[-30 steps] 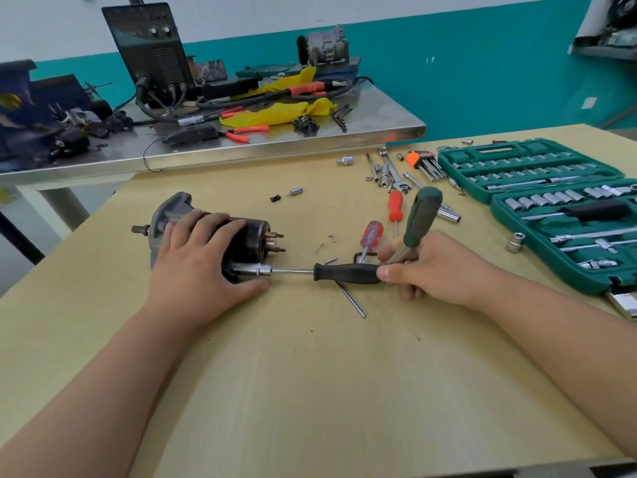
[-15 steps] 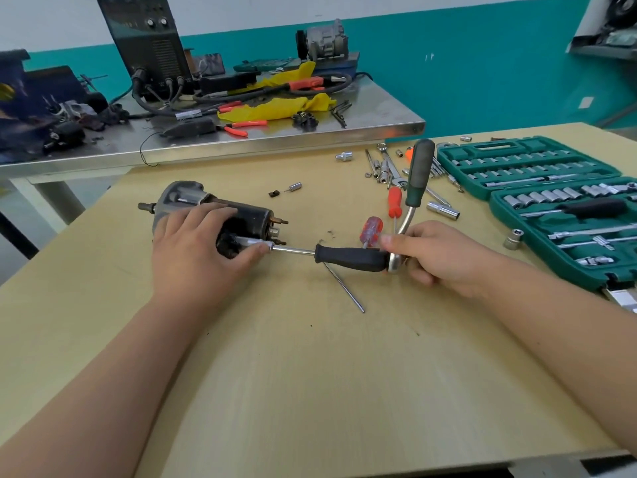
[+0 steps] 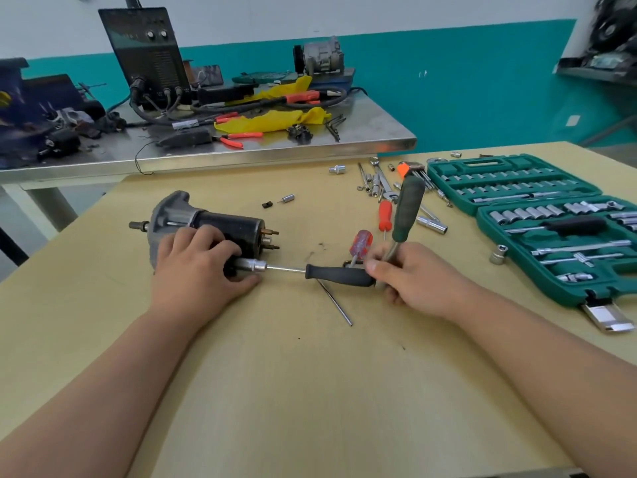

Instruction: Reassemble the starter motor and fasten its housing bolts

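Note:
The starter motor [image 3: 227, 224], black body with a grey nose housing, lies on its side on the wooden table [image 3: 310, 391]. My left hand [image 3: 196, 267] presses down on its near side. A black-handled nut driver [image 3: 339, 274] lies level, its silver socket [image 3: 253, 264] against the motor's right end near my left fingertips. My right hand [image 3: 417, 277] grips the butt of that driver together with a green-handled ratchet [image 3: 408, 208] that sticks up and away from the hand.
An open green socket set case [image 3: 537, 215] lies at the right. Two red screwdrivers [image 3: 384, 215], loose sockets, wrenches and a thin rod [image 3: 334, 301] are scattered by my right hand. A steel bench [image 3: 379, 132] with a welder and cables stands behind.
The green ratchet handle has swung: tilted right one second ago, upright half a second ago, leaning right again now. The left hand and driver stay on the motor.

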Action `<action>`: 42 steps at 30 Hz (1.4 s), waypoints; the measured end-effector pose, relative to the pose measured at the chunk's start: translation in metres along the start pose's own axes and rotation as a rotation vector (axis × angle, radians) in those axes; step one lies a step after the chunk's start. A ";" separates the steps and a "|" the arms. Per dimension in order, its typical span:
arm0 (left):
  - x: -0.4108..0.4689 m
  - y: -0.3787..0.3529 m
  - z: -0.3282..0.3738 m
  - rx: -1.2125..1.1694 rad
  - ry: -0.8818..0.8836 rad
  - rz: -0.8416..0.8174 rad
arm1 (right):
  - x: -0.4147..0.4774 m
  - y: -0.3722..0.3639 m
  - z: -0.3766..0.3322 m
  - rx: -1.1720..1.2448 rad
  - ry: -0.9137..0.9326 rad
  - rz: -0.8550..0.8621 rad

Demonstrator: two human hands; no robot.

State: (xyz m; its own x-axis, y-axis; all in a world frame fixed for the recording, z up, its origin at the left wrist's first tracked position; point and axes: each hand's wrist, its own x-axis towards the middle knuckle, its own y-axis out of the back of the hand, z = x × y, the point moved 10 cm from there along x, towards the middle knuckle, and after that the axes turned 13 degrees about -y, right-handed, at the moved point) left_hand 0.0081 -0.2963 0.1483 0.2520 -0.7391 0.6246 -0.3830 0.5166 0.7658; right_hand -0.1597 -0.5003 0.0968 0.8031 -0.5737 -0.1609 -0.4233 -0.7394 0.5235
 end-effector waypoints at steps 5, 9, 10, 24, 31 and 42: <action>0.001 -0.005 0.010 0.011 -0.037 -0.087 | -0.008 0.019 -0.011 -0.123 0.074 0.206; 0.003 0.000 0.043 -0.025 -0.149 -0.142 | -0.018 0.055 -0.005 -0.014 0.024 0.321; 0.005 0.003 0.058 -0.038 -0.197 -0.141 | -0.019 0.060 -0.001 0.053 -0.016 0.308; 0.002 0.032 0.090 -0.383 -0.216 -0.002 | -0.040 0.055 -0.043 0.001 0.308 0.307; 0.000 0.016 0.084 -0.499 -0.152 -0.038 | -0.046 0.041 -0.048 0.104 0.304 -0.055; 0.012 0.030 0.107 -0.405 -0.339 0.081 | -0.046 0.079 -0.018 0.056 0.043 -0.106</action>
State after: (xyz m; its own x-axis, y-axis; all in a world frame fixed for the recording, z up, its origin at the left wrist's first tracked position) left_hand -0.0955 -0.3365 0.1623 -0.0911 -0.7536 0.6510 0.0016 0.6536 0.7568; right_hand -0.2224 -0.5265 0.1604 0.8613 -0.4764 -0.1767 -0.3567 -0.8146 0.4575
